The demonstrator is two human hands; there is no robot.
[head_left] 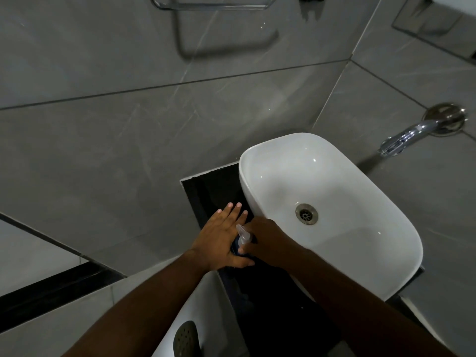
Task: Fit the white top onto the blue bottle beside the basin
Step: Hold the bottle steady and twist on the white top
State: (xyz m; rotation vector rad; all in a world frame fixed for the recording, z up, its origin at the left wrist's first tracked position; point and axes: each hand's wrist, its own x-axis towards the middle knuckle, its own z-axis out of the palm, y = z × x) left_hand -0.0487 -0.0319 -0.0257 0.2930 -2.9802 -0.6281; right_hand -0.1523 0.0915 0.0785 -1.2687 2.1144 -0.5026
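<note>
Two bare forearms are extended from the bottom of the view over a dark table (221, 194) set into a corner of grey tiled wall. A dark perforated object (186, 340) is seen at the lower edge, resting on something white; what it is cannot be told.

At the near left part of the table, just beside the left side of the basin (332, 215), the bottle (235, 247) is stood between both hands, only a sliver of its blue body being visible. The left hand (220, 239) is laid against the bottle's left side, its fingers spread flat and pointed away toward the wall, its thumb tucked under toward the bottle's base; it is pressed to the bottle rather than wrapped around it. The right hand (265, 239) is curled over from the basin side, and its fingers are hidden behind the bottle, so whether they are closed on it cannot be told. The top (242, 234), pale and translucent-looking, is seen upright at the bottle's neck between the two hands; whether it is fully seated cannot be told.

Farther off, the white basin is occupied by a metal drain (306, 214). A chrome tap (409, 135) is mounted on the right wall beyond the basin. A chrome towel rail (211, 5) is fixed high on the far wall.
</note>
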